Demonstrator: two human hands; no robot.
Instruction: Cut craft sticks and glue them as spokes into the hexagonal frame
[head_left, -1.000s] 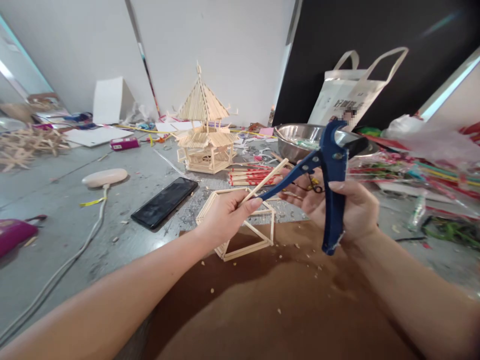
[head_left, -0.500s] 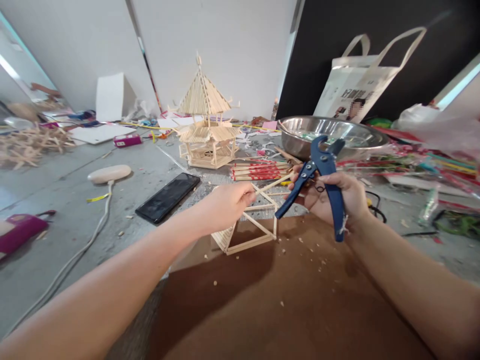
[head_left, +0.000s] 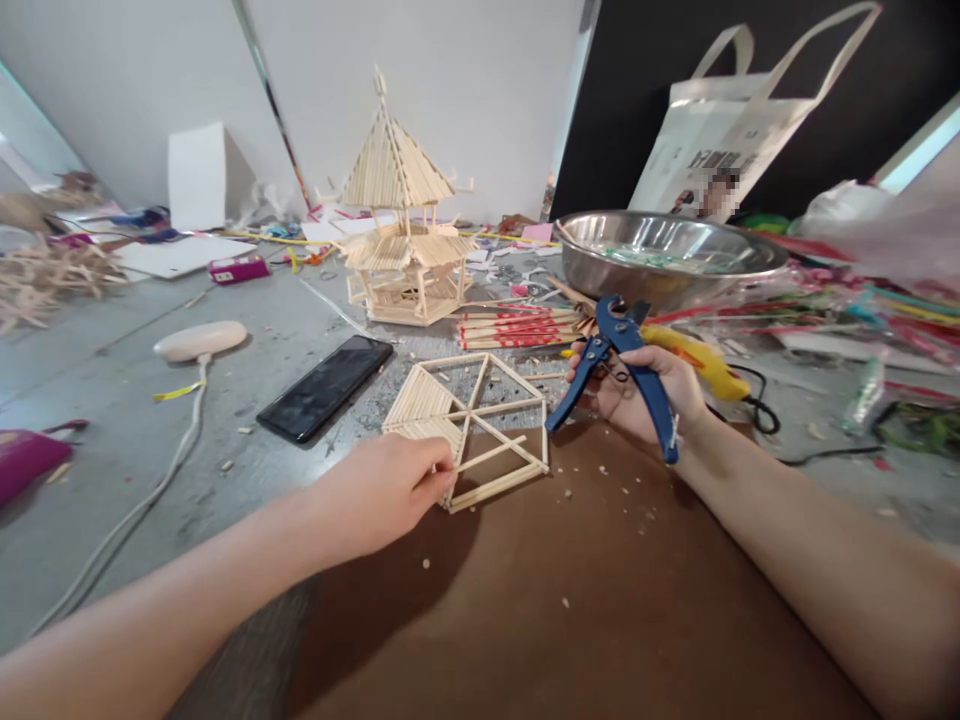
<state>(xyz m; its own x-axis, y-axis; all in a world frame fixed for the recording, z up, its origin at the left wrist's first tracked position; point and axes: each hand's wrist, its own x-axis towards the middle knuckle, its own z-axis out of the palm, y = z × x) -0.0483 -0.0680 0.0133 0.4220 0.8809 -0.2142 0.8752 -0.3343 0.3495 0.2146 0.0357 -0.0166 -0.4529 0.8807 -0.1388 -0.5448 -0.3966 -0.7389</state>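
Pinched in my left hand is a thin wooden stick, held low over the near part of a flat hexagonal stick frame. The frame has spokes meeting in its middle, and its left sections are filled with rows of sticks. My right hand is closed around blue-handled cutters, held up just right of the frame with jaws pointing away and handles spread. Behind the frame stands a two-tiered stick pavilion with a pointed roof.
A brown board lies in front of me. Beyond are a black phone, red-marked stick bundles, a steel basin and a yellow glue gun. A white corded device lies left; plastic scraps clutter the right.
My left hand has moved left and toward me, bringing the stick down over the frame's near section. The cutters stay in my right hand. The view has shifted slightly.
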